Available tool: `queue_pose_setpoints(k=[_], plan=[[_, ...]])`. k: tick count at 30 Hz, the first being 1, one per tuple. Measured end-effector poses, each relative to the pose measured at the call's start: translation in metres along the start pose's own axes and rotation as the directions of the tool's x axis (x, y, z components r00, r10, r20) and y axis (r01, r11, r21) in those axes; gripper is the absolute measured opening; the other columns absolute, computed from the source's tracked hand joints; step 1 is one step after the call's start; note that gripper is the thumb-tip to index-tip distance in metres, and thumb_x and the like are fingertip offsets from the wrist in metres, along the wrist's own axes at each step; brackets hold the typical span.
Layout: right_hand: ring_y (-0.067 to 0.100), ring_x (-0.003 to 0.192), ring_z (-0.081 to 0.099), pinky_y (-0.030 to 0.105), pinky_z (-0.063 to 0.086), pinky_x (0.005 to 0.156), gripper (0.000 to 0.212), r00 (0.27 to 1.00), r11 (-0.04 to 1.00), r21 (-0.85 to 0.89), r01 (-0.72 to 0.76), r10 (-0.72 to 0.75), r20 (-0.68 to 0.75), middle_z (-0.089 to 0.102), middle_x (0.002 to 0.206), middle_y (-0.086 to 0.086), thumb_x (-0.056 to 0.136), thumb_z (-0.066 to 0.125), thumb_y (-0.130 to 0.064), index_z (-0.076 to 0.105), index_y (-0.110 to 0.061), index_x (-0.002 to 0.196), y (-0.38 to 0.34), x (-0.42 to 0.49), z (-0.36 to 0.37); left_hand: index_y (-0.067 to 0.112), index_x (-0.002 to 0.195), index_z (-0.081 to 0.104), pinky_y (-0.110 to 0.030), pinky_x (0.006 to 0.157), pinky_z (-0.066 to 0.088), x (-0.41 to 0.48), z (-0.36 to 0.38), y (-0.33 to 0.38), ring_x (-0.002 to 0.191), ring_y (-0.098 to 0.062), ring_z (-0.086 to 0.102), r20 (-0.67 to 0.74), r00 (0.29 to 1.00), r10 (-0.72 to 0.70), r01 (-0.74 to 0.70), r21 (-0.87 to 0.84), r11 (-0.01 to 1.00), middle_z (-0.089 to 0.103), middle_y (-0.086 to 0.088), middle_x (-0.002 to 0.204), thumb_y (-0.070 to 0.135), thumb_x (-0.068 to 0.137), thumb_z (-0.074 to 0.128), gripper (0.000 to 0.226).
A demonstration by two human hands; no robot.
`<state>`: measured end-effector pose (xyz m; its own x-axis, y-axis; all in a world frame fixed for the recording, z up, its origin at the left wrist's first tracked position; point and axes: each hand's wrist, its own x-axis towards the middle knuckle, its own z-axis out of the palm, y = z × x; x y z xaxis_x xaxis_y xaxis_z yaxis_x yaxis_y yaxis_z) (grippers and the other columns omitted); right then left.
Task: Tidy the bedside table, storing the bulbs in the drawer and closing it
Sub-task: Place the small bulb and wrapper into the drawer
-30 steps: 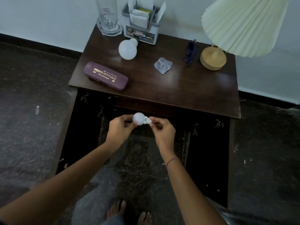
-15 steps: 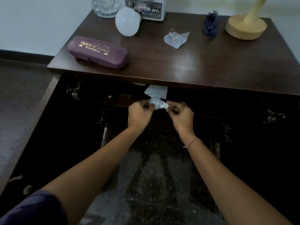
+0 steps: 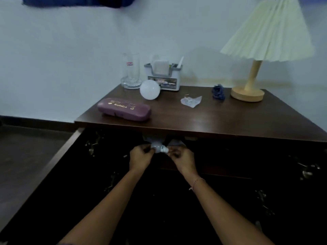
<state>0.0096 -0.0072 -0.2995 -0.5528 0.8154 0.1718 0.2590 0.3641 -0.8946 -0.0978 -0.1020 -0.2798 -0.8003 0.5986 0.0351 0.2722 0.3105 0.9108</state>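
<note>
Head view: fingers of my left hand point(image 3: 140, 159) grasp the small bulb point(image 3: 158, 146), right hand point(image 3: 183, 160) pinches its cap, steadying it for the drawer point(image 3: 221, 173).

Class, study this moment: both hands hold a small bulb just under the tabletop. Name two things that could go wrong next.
1. The small bulb is only pinched between the left hand and right hand; it could slip and drop.
2. The large bulb lies loose on the tabletop; a jolt might roll it off.
</note>
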Motion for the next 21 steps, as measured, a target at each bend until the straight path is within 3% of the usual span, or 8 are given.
queue_pose_setpoints(k=[2, 6, 10, 13, 18, 21], plan=[[0.015, 0.09, 0.063, 0.003, 0.043, 0.073, 0.024, 1.0, 1.0, -0.004, 0.005, -0.005, -0.01, 0.071, 0.105, 0.014, 0.079, 0.063, 0.004, 0.07, -0.002, 0.101, 0.004, 0.008, 0.012, 0.007, 0.106, 0.07, -0.04, 0.089, 0.054, 0.009, -0.006, -0.009, 0.093, -0.027, 0.069, -0.013, 0.998, -0.061, 0.06, -0.068, 0.996, 0.073, -0.014, 0.1, 0.019, 0.08, 0.07, 0.029], [0.011, 0.087, 0.062, -0.004, 0.04, 0.066, 0.026, 0.999, 1.0, -0.007, 0.006, -0.007, -0.034, 0.07, 0.107, 0.012, 0.079, 0.064, 0.004, 0.069, -0.001, 0.104, 0.01, 0.013, 0.018, 0.002, 0.107, 0.068, -0.042, 0.087, 0.056, 0.017, -0.005, -0.017, 0.084, -0.028, 0.07, -0.006, 0.995, -0.101, 0.099, -0.149, 0.984, 0.072, -0.016, 0.1, 0.016, 0.081, 0.069, 0.029], [0.009, 0.086, 0.061, -0.007, 0.039, 0.064, 0.032, 0.998, 0.999, -0.003, 0.033, -0.033, -0.053, 0.07, 0.101, 0.008, 0.08, 0.065, 0.003, 0.065, -0.002, 0.112, 0.013, 0.012, 0.019, -0.002, 0.114, 0.06, -0.012, 0.057, 0.054, 0.02, -0.005, -0.022, 0.064, -0.012, 0.061, -0.01, 0.999, -0.05, 0.049, -0.119, 0.992, 0.063, -0.01, 0.092, 0.002, 0.086, 0.061, 0.029], [0.01, 0.082, 0.061, -0.004, 0.042, 0.063, 0.024, 0.998, 1.0, 0.008, 0.015, -0.015, -0.064, 0.07, 0.1, 0.012, 0.078, 0.065, 0.007, 0.066, 0.003, 0.102, 0.011, 0.011, 0.017, -0.001, 0.118, 0.056, -0.005, 0.05, 0.048, 0.02, -0.005, -0.023, 0.074, -0.022, 0.065, -0.018, 0.999, -0.051, 0.049, -0.092, 0.995, 0.064, -0.015, 0.094, 0.001, 0.086, 0.06, 0.031], [0.008, 0.076, 0.063, 0.001, 0.045, 0.066, 0.013, 0.998, 0.999, -0.018, 0.041, -0.042, -0.056, 0.07, 0.093, 0.009, 0.078, 0.064, 0.005, 0.07, -0.002, 0.088, 0.012, 0.01, 0.019, -0.003, 0.111, 0.057, -0.008, 0.05, 0.049, 0.023, -0.002, -0.024, 0.071, -0.022, 0.065, -0.048, 0.997, -0.055, 0.052, -0.07, 0.996, 0.065, -0.015, 0.091, 0.002, 0.083, 0.065, 0.03], [0.002, 0.075, 0.061, -0.001, 0.043, 0.067, 0.015, 0.996, 0.997, -0.024, 0.079, -0.079, -0.035, 0.066, 0.087, -0.001, 0.079, 0.064, 0.005, 0.071, -0.003, 0.088, 0.009, 0.009, 0.017, 0.0, 0.112, 0.058, -0.024, 0.065, 0.053, 0.023, -0.001, -0.024, 0.07, -0.02, 0.065, -0.054, 0.998, -0.018, 0.017, -0.019, 1.0, 0.067, -0.016, 0.094, 0.004, 0.082, 0.066, 0.032]])
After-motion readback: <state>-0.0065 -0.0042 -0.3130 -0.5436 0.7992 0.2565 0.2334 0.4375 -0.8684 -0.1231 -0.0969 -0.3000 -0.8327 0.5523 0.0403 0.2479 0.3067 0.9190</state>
